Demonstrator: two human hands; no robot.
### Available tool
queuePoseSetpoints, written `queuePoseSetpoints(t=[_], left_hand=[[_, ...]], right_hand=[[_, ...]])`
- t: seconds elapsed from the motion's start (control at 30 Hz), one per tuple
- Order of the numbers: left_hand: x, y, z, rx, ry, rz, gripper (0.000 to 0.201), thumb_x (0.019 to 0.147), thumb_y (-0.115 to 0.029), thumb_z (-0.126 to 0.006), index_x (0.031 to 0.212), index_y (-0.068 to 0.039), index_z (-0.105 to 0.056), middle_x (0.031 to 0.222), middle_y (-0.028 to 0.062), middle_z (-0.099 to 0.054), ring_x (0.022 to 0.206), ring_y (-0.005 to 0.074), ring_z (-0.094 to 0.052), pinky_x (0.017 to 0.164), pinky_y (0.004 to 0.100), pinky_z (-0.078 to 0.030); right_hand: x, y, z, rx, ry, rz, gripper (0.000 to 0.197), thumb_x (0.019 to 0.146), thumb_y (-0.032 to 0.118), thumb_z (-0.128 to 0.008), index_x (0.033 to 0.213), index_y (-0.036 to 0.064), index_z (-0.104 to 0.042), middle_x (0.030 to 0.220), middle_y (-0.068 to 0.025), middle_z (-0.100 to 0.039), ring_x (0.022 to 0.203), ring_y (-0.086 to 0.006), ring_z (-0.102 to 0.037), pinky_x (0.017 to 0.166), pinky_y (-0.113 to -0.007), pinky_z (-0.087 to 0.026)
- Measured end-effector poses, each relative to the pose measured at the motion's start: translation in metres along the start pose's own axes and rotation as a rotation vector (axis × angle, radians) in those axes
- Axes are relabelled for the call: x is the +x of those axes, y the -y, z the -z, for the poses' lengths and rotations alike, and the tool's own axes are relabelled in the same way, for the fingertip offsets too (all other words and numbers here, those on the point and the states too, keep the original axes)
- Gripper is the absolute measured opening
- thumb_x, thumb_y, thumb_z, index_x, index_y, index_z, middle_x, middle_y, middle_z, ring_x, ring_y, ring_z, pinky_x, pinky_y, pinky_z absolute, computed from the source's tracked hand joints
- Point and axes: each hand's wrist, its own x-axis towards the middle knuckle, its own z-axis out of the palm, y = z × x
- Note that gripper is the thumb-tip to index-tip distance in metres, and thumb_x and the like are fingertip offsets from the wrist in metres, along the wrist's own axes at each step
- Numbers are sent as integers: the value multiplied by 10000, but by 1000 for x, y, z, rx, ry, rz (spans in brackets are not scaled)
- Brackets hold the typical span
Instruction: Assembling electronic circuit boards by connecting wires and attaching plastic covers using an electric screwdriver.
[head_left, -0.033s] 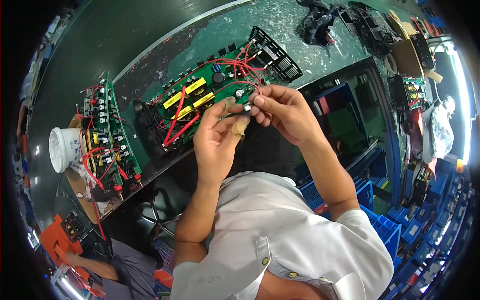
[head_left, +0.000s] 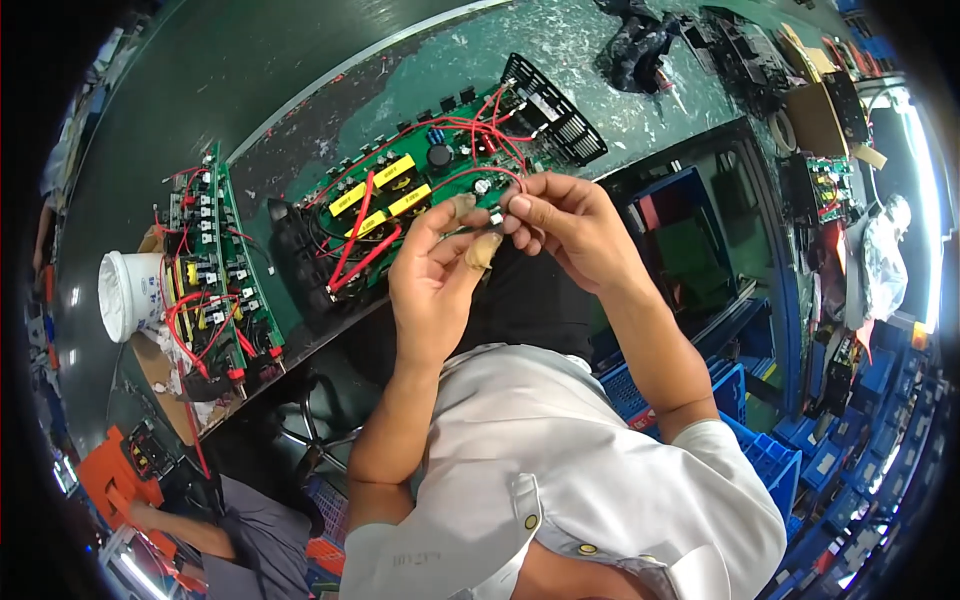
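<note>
The table (head_left: 572, 48) has a worn, scuffed paint finish, patchy and rough toward its far edge, and the circuit board (head_left: 415, 151) on it looks glossy, its red wires (head_left: 365, 261) sheathed in smooth plastic. Toward the table's left edge, the bucket (head_left: 128, 300) is smooth plastic; at its right end stands a box (head_left: 813, 115) of matt cardboard. The shirt (head_left: 600, 430) is soft, matt cloth.

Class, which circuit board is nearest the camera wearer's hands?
The board with the black slotted panel at one end; the boards at left and the far-right board sit farther away.
</note>
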Motion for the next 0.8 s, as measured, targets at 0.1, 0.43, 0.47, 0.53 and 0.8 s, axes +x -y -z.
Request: queuePoseSetpoints(t=[0.1, 0.43, 0.47, 0.53, 0.8], left_hand=[[5, -2, 1, -63, 27, 68, 380, 904, 20, -686, 1256, 42, -543, 1108, 105, -667, 964, 119, -654, 792, 227, -524], [8, 11, 5, -40, -12, 0, 277, 898, -6, -708, 1148, 36, -597, 1044, 89, -687, 919, 111, -651, 814, 235, -526], [7, 13, 6, -18, -2, -3, 276, 901, -15, -707, 1150, 35, -598, 1032, 87, -689, 900, 107, -651, 795, 230, -526], [9, 10, 6, 1, 9, -6, 275, 905, -25, -706, 1151, 34, -598, 1021, 86, -690, 881, 103, -652, 776, 226, -527], [10, 2, 17, -276, 90, 342, 249, 910, -11, -686, 1142, 15, -598, 978, 72, -683, 851, 100, -662, 743, 225, -546]], right_hand=[[-2, -5, 0, -106, 11, 56, 150, 969, 98, -636, 1056, -21, -661, 864, -48, -688, 715, -90, -634, 646, -220, -520], [-9, -12, 0, -372, -14, 70, 158, 958, 94, -654, 1065, -21, -663, 888, -30, -685, 750, -75, -619, 675, -225, -508], [-9, -11, 0, -371, -13, 56, 154, 959, 93, -653, 1064, -20, -666, 882, -28, -683, 755, -74, -618, 679, -221, -504], [-9, -11, -1, -372, -14, 42, 151, 960, 92, -652, 1062, -18, -668, 876, -26, -681, 760, -73, -618, 684, -218, -500], [-12, -18, 2, -660, 49, 445, 113, 939, 39, -660, 1018, -41, -667, 910, -30, -681, 756, -77, -598, 704, -239, -507]])
